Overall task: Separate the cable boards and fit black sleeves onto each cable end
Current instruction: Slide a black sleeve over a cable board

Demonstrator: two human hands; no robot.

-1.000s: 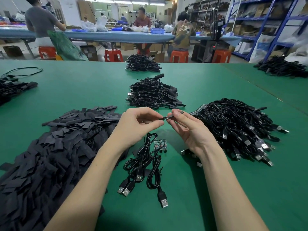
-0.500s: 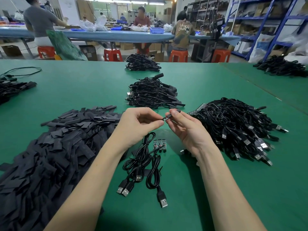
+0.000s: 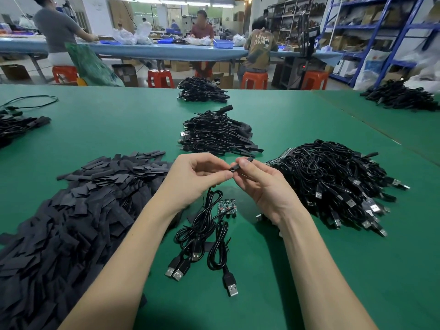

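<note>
The left hand (image 3: pixel 190 179) pinches a cable end while the right hand's (image 3: pixel 264 186) grip pinches a black sleeve (image 3: pixel 245 161) onto it, above the counter (image 3: pixel 119 129). A skewed sleeve could snag and slip. Below lie three joined boards (image 3: pixel 226 207) and three cables (image 3: pixel 204 236); four finished piles are visible beyond.

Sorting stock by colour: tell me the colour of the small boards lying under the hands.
Dark blue-green boards, best seen in the head view.
</note>
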